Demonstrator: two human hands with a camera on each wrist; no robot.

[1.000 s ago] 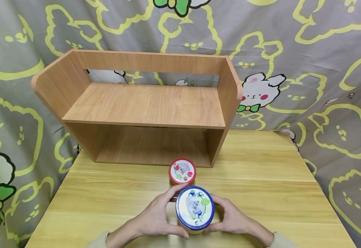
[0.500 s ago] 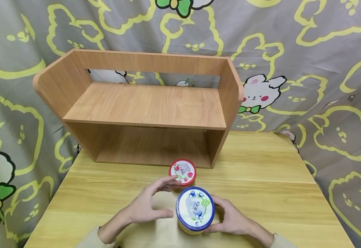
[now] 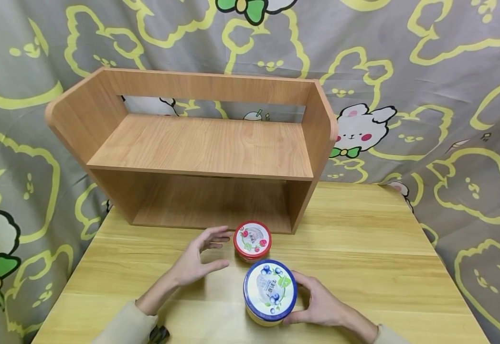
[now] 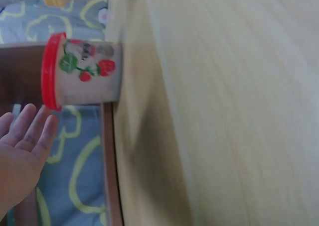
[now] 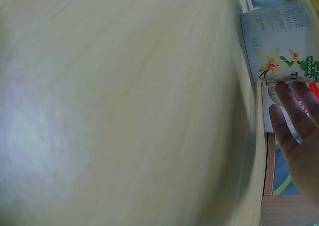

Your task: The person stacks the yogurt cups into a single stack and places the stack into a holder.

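A blue-lidded tub (image 3: 270, 290) with blueberries on its lid stands near the table's front. Under it shows a yellow rim; the right wrist view has the lower tub there, a white yellow-lidded tub (image 5: 279, 42) with vanilla flowers. My right hand (image 3: 320, 303) holds this stack from the right, thumb on the near side and fingers on the far side. Just behind sits a red-lidded tub (image 3: 252, 241) with strawberries. My left hand (image 3: 196, 260) hovers to its left, fingers spread and apart from it, holding nothing.
A two-level wooden shelf (image 3: 202, 145) stands at the back of the table (image 3: 370, 248), close behind the red-lidded tub. A patterned curtain (image 3: 456, 95) surrounds the table. A dark object (image 3: 158, 334) shows by the left sleeve (image 3: 129, 327).
My left hand has let go of the stacked tubs and moved left and back, past the red-lidded tub, to its left side. My right hand and the stack have stayed put.
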